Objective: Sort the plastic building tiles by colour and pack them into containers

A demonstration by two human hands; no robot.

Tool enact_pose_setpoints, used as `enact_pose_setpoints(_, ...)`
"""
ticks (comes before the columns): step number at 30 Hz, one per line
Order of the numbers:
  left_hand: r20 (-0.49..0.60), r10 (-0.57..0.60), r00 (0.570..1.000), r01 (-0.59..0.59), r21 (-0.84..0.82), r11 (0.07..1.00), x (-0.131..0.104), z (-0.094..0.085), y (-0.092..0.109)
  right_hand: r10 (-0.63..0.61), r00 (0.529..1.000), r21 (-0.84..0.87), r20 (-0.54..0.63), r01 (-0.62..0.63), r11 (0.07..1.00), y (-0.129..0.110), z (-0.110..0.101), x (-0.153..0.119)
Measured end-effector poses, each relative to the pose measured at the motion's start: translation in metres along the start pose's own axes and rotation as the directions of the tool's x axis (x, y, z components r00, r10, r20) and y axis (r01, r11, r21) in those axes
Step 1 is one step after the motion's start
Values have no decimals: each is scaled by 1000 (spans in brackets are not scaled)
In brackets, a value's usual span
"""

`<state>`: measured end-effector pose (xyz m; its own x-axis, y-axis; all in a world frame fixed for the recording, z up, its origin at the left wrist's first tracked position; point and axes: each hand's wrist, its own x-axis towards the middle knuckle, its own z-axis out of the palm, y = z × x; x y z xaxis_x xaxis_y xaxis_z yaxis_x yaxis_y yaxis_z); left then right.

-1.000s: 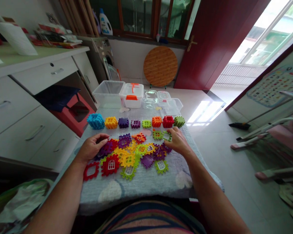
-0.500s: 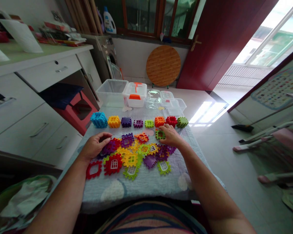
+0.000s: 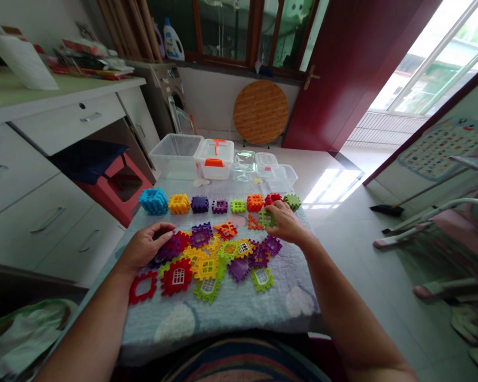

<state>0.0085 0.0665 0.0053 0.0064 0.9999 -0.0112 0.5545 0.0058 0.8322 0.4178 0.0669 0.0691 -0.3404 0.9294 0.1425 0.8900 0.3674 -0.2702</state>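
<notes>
My right hand has its fingers closed on a green square piece, in front of the red stack. An orange triangular piece lies just left of it. My left hand rests with thumb and fingers apart beside a purple piece at the left of a loose pile. Yellow, red, purple and green pieces overlap in that pile. Behind it runs a row of stacks, among them blue, yellow, orange and dark green.
Clear plastic boxes stand at the table's far edge, one open and large, one with an orange latch. A cloth covers the table. Left of it is a red stool under a counter.
My right hand has moved slightly right with the green piece, and the orange triangular piece now shows beside it. The whole view has shifted a little.
</notes>
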Motion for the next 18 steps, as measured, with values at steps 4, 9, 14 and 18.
enact_pose_setpoints(4,-8,10,1000,-9,15,1000,0,0,0,100,989,20,-106,-99,995,52,-33,8)
enact_pose_setpoints(9,-22,12,1000,-11,20,1000,0,0,-1,173,985,-49,29,-171,984,112,-55,33)
enact_pose_setpoints(14,-32,11,999,-10,31,999,1,0,-3,174,974,-71,144,-165,984,121,-54,44)
enact_pose_setpoints(18,-30,6,1000,-5,42,999,1,0,-4,185,971,-90,153,-173,981,117,-47,44)
